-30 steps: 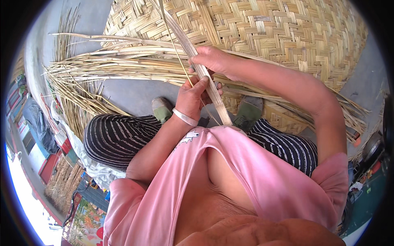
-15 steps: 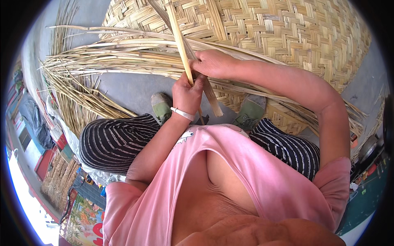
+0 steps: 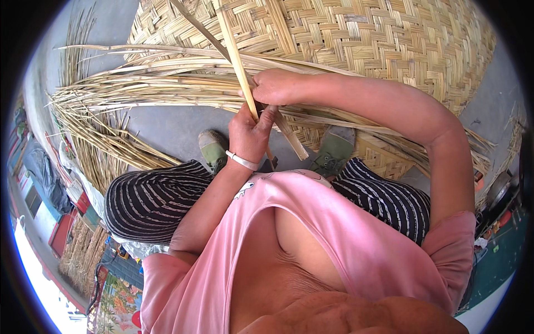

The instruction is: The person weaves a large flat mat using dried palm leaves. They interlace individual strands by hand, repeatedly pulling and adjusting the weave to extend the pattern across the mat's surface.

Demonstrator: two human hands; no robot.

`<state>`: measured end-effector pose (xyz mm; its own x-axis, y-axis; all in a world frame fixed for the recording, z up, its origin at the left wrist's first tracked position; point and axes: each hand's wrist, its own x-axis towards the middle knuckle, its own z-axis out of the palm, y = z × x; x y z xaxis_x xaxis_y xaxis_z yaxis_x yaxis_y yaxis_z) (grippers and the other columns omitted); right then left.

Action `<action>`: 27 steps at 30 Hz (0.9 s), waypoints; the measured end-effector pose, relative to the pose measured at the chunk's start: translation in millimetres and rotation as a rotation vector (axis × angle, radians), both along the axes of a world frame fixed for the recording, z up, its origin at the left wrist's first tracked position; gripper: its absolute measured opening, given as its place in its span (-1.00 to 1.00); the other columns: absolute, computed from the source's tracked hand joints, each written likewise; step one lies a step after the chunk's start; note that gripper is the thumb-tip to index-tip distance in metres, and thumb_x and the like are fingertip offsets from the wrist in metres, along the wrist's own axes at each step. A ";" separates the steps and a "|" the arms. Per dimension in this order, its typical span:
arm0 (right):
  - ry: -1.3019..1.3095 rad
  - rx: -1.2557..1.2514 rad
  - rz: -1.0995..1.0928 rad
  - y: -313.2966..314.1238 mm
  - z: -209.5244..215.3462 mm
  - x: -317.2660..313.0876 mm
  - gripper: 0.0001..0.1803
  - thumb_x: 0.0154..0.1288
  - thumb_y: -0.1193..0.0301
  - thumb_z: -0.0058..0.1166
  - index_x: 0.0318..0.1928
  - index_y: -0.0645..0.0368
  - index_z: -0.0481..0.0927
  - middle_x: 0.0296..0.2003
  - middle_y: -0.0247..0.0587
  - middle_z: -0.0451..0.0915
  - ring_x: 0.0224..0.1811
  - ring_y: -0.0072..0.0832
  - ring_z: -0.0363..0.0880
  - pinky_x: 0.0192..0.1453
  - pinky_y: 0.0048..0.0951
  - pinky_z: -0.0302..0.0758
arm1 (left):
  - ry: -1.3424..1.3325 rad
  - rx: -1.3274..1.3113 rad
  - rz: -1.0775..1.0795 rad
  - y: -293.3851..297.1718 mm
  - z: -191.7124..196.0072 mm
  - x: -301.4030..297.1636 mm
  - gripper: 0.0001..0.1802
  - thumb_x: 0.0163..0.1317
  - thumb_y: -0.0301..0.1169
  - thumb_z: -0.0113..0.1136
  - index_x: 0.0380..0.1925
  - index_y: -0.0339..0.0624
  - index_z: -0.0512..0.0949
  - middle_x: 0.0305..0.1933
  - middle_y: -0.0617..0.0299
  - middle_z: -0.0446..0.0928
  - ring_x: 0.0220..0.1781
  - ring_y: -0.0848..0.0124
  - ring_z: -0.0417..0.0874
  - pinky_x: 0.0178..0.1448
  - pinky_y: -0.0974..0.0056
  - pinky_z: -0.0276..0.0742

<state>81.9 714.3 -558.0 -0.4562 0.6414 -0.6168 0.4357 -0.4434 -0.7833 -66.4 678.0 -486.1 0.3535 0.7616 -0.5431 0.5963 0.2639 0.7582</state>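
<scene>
My left hand (image 3: pixel 249 133), with a white band at the wrist, is closed round a pale reed strip (image 3: pixel 235 53) that slants up and away. Touching it from the right, my right hand (image 3: pixel 276 87) is bent inward, its fingers curled on a browner flat reed strip (image 3: pixel 204 34). That strip crosses the pale one, and its frayed end (image 3: pixel 293 140) pokes out below my hands. What lies between the fingertips is partly hidden. Just beyond my hands, a long bundle of split reeds (image 3: pixel 150 83) lies across the woven reed mat (image 3: pixel 378 44).
More reed stalks (image 3: pixel 114 136) lie at the left on the grey floor (image 3: pixel 167 122). My green shoes (image 3: pixel 212 149) stand apart under my striped knees. A dark pan (image 3: pixel 500 195) is at the far right. Plastic sheeting (image 3: pixel 47 178) and other clutter lie at the left edge.
Both hands have shifted slightly left and down together, still gripping the strips. The upper part of the browner strip has swung left, away from the pale strip. The whole view has shifted a little.
</scene>
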 end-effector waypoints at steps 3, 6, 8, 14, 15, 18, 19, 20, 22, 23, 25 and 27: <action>0.085 0.016 -0.075 3.6 -2.6 1.9 -0.41 0.35 0.06 -0.20 -0.35 0.39 0.65 -0.45 0.13 0.62 -0.42 -0.10 0.67 -0.37 -0.16 0.58 | -0.183 -0.225 0.185 1.6 9.3 8.5 -0.67 0.41 -0.25 0.17 -0.06 -0.34 0.55 -0.26 0.20 0.66 -0.28 0.41 0.70 -0.19 0.34 0.57; 0.331 0.249 -0.334 2.5 6.8 6.8 -0.47 0.36 0.13 -0.23 -0.30 0.38 0.64 -0.36 0.10 0.65 -0.34 -0.16 0.69 -0.21 -0.20 0.60 | -0.301 -0.455 0.235 4.2 9.1 5.3 -0.61 0.49 -0.19 0.04 0.09 -0.27 0.52 -0.11 0.18 0.65 -0.15 0.40 0.70 -0.06 0.32 0.60; 0.541 -0.075 -0.541 3.5 28.7 4.4 -0.50 0.41 0.14 -0.26 -0.10 0.35 0.58 -0.21 0.01 0.65 -0.20 -0.31 0.68 -0.01 -0.30 0.58 | -0.372 -0.549 0.199 3.2 2.9 -0.6 -0.61 0.49 -0.20 0.02 0.11 -0.26 0.50 -0.07 0.11 0.66 -0.10 0.37 0.70 0.01 0.27 0.61; 0.634 -0.084 -0.553 7.4 22.4 13.5 -0.50 0.48 0.09 -0.22 0.07 0.28 0.52 -0.09 -0.13 0.62 -0.04 -0.42 0.63 0.13 -0.34 0.53 | -0.355 -0.665 0.187 2.7 14.0 2.0 -0.72 0.47 -0.23 0.06 -0.02 -0.19 0.52 -0.18 0.14 0.68 -0.17 0.38 0.71 -0.09 0.27 0.62; 0.639 -0.160 -0.513 5.6 23.1 20.1 -0.56 0.46 0.11 -0.06 0.07 0.22 0.54 -0.08 -0.18 0.62 -0.03 -0.44 0.61 0.11 -0.36 0.53 | -0.341 -0.659 0.197 3.1 14.9 1.3 -0.73 0.46 -0.23 0.07 -0.03 -0.18 0.52 -0.21 0.15 0.68 -0.18 0.39 0.71 -0.11 0.28 0.62; 0.620 -0.311 -0.266 -4.1 23.4 33.0 -0.60 0.39 0.16 0.13 0.04 0.19 0.56 -0.10 -0.24 0.63 -0.04 -0.47 0.60 0.09 -0.38 0.54 | -0.366 -0.582 0.294 1.8 13.7 0.1 -0.72 0.46 -0.23 0.09 -0.04 -0.20 0.56 -0.28 0.23 0.69 -0.31 0.48 0.68 -0.22 0.37 0.60; 0.665 -0.383 -0.212 -4.3 23.3 35.3 -0.60 0.30 0.19 0.26 0.03 0.18 0.57 -0.15 -0.27 0.65 -0.07 -0.50 0.59 0.04 -0.39 0.54 | -0.341 -0.575 0.269 2.0 13.3 0.0 -0.72 0.46 -0.23 0.09 -0.03 -0.19 0.55 -0.27 0.21 0.68 -0.27 0.46 0.69 -0.20 0.35 0.60; 0.581 -0.344 -0.154 -2.6 24.0 38.6 -0.59 0.30 0.19 0.27 0.02 0.18 0.58 -0.17 -0.28 0.64 -0.08 -0.51 0.59 0.02 -0.38 0.54 | -0.317 -0.567 0.245 2.7 12.9 -0.3 -0.71 0.46 -0.22 0.08 -0.02 -0.18 0.54 -0.25 0.20 0.67 -0.24 0.43 0.70 -0.18 0.32 0.61; 0.419 -0.261 -0.038 5.8 30.5 45.2 -0.59 0.29 0.18 0.28 0.01 0.17 0.58 -0.22 -0.30 0.64 -0.12 -0.53 0.58 -0.03 -0.37 0.53 | -0.280 -0.570 0.235 4.6 13.2 -0.6 -0.69 0.46 -0.20 0.07 0.01 -0.18 0.53 -0.21 0.17 0.67 -0.18 0.40 0.71 -0.15 0.31 0.61; 0.384 -0.211 -0.005 9.0 17.9 46.6 -0.58 0.27 0.16 0.30 -0.01 0.17 0.58 -0.32 -0.37 0.62 -0.28 -0.65 0.56 -0.21 -0.49 0.51 | -0.271 -0.582 0.251 5.1 12.8 0.4 -0.67 0.47 -0.20 0.07 0.03 -0.19 0.52 -0.19 0.16 0.67 -0.16 0.39 0.71 -0.13 0.31 0.60; 0.280 -0.239 0.001 24.4 29.9 60.8 -0.60 0.28 0.16 0.30 -0.04 0.17 0.58 -0.38 -0.42 0.59 -0.37 -0.73 0.52 -0.31 -0.59 0.47 | -0.278 -0.588 0.323 5.8 10.2 3.3 -0.64 0.48 -0.18 0.05 0.04 -0.21 0.55 -0.16 0.18 0.67 -0.20 0.42 0.71 -0.16 0.36 0.58; 0.179 -0.199 -0.013 43.4 39.6 76.1 -0.63 0.29 0.16 0.29 -0.08 0.16 0.57 -0.42 -0.47 0.57 -0.45 -0.79 0.50 -0.39 -0.68 0.44 | -0.262 -0.556 0.426 4.5 3.2 -1.7 -0.62 0.48 -0.16 0.04 0.07 -0.22 0.54 -0.13 0.18 0.66 -0.17 0.42 0.71 -0.13 0.35 0.58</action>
